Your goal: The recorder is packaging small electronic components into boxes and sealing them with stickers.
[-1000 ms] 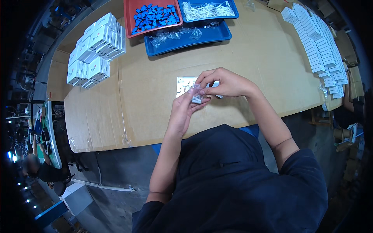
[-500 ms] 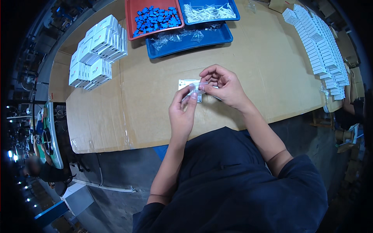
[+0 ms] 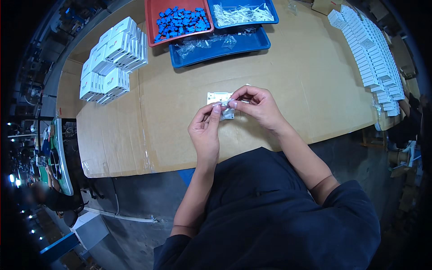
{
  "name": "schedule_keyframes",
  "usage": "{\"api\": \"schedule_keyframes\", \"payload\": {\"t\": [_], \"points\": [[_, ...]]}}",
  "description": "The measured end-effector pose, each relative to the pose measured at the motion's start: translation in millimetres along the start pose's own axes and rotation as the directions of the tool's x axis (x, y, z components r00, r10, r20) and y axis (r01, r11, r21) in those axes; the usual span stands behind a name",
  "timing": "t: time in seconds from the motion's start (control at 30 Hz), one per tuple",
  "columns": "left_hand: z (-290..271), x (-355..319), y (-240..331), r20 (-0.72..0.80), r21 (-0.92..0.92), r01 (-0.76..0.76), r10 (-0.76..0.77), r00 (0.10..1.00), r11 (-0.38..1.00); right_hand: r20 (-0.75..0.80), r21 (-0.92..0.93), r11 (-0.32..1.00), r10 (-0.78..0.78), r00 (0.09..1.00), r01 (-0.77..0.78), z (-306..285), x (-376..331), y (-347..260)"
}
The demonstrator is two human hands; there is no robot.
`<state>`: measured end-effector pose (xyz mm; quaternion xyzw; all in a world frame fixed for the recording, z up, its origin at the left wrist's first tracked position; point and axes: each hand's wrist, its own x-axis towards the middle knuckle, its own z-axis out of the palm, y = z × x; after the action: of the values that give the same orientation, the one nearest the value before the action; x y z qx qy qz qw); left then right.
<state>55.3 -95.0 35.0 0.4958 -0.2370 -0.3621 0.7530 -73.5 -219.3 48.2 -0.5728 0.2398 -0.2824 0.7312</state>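
Note:
Between my two hands is a small clear plastic bag (image 3: 223, 104), pinched at its edges over the middle of the table. My left hand (image 3: 206, 130) grips its left side between thumb and fingers. On the other side, my right hand (image 3: 258, 108) holds it with thumb and forefinger pressed together. What the bag contains, if anything, is too small to tell. Beneath the fingers a white flat box (image 3: 216, 96) lies on the cardboard, partly covered by the hands and the bag.
A red tray (image 3: 155, 41) of small blue parts and a blue tray (image 3: 274, 20) of white pieces stand at the back. Before them sits another blue tray (image 3: 216, 57) with clear bags. White boxes are stacked at left (image 3: 114, 49) and right (image 3: 364, 49). Cardboard (image 3: 180, 135) covers the table.
Both hands have come lower and their fingertips are closer together on the bag. My right hand's raised fingers have curled down, and more of the white box shows.

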Motion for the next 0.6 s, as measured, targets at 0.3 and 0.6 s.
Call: {"api": "schedule_keyframes", "payload": {"t": [0.3,0.6], "points": [[3.9,-1.2,3.8,-0.012,0.002,-0.034,0.034,0.999,0.999,-0.005,0.085,0.994,0.068,0.998,-0.067,0.4,1.3,1.7],[2.1,-1.2,3.0,-0.023,0.024,-0.025,0.026,0.999,0.999,-0.016,0.093,0.995,0.030,0.999,-0.029,3.7,1.1,4.5]]}}
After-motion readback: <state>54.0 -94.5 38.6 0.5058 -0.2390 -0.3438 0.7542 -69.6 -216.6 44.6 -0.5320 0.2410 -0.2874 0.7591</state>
